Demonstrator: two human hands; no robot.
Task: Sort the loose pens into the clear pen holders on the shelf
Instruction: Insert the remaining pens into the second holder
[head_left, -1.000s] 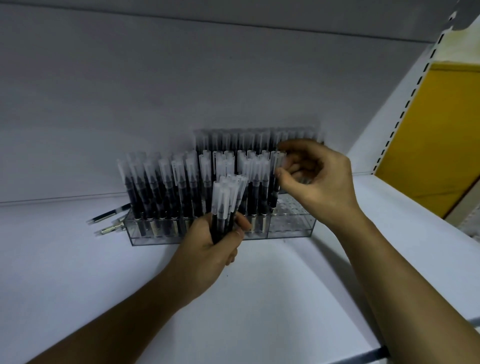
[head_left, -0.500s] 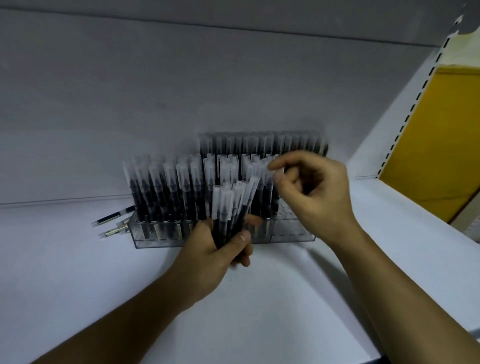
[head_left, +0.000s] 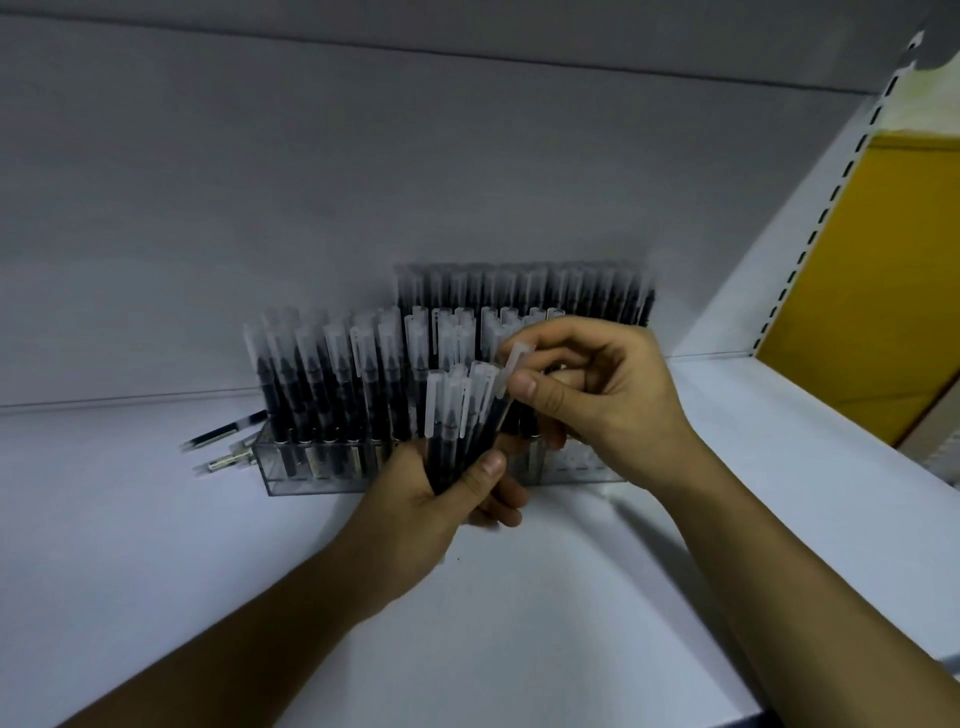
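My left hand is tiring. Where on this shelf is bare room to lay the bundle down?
Free: the shelf in front of the clear holders, and the stretch right of them toward the slotted upright. Crowded: left of the holders, where two loose pens lie.

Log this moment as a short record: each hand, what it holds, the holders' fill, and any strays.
left hand: grips a bundle of pens, caps up, in front of the holders
right hand: fingers pinch the cap of a single pen at the bundle's right edge
clear pen holders: mostly full of upright capped pens
free slots: front right section, partly hidden by the right hand
loose pens: two lying on the shelf, left of the holders
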